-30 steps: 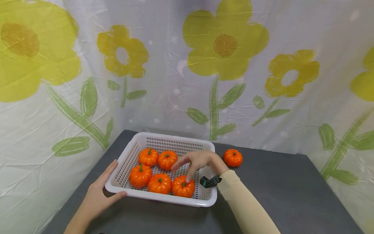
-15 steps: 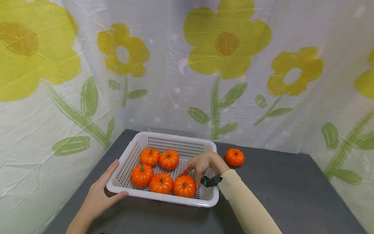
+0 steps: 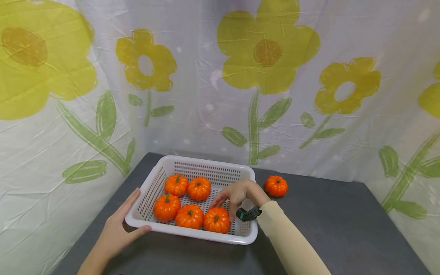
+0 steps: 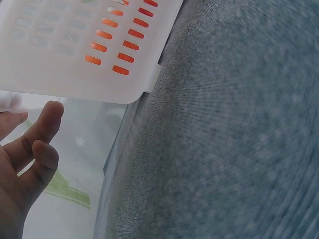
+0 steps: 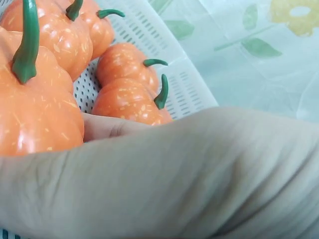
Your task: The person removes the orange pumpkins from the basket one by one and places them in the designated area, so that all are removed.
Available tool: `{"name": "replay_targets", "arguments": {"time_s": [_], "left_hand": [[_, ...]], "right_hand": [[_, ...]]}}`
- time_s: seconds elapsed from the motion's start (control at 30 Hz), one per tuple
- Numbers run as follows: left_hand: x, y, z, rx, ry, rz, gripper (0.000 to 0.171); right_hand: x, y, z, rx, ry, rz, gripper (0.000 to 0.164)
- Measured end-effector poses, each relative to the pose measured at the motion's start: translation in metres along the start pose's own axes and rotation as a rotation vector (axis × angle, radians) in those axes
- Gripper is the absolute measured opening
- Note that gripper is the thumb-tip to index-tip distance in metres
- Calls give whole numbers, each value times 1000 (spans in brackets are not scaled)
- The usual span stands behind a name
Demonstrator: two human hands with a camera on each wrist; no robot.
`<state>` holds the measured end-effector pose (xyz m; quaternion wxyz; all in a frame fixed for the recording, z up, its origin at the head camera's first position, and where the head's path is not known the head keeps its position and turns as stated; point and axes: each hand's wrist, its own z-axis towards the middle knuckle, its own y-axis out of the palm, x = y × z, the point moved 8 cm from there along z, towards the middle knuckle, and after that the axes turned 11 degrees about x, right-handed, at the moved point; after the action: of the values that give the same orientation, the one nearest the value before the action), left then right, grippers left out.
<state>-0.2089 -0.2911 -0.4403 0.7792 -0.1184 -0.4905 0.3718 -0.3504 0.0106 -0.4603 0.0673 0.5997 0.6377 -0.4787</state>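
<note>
A white perforated plastic basket (image 3: 192, 235) holds several small orange pumpkins with green stems. My right hand (image 3: 237, 193) reaches over its right side and grips the front-right pumpkin (image 3: 216, 220), thumb on the right side and fingers at the back. In the right wrist view that pumpkin (image 5: 40, 104) looms close by, and the hand hides its lower part. My left hand (image 3: 115, 231) is spread at the basket's front-left corner, thumb by the front rim and fingers straight along the left side. Beside the front-right pumpkin sits the front-middle pumpkin (image 3: 189, 216), and a third pumpkin (image 3: 166, 206) is at front left.
Two more pumpkins, a back-left one (image 3: 176, 185) and a back-middle one (image 3: 199, 188), lie in the basket. Outside, right of the basket, a lone pumpkin (image 3: 276, 186) stands on the dark grey table (image 3: 337, 225). A flower-printed curtain (image 3: 203, 95) encloses the table's back and sides.
My right hand has come down from above the front-right pumpkin and closed its fingers and thumb around it. My left hand keeps its place at the basket's corner.
</note>
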Motion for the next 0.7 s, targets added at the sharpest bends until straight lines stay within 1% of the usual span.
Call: {"name": "replay_targets", "arguments": {"time_s": [0.17, 0.37, 0.5, 0.6, 0.7], "left_hand": [[0, 0, 0, 1, 4, 6, 109], [1, -1, 1, 0, 11, 30, 108], [1, -2, -1, 8, 22, 26, 108], [2, -4, -2, 22, 38, 8, 110], [2, -4, -3, 32, 49, -1, 111]], "right_hand": [[0, 0, -2, -2, 10, -21, 71], [-3, 0, -6, -14, -3, -63, 71], [-5, 1, -8, -24, -10, -91, 72], [-6, 0, -10, -6, -16, -108, 68], [-8, -3, -11, 25, -25, -102, 66]]}}
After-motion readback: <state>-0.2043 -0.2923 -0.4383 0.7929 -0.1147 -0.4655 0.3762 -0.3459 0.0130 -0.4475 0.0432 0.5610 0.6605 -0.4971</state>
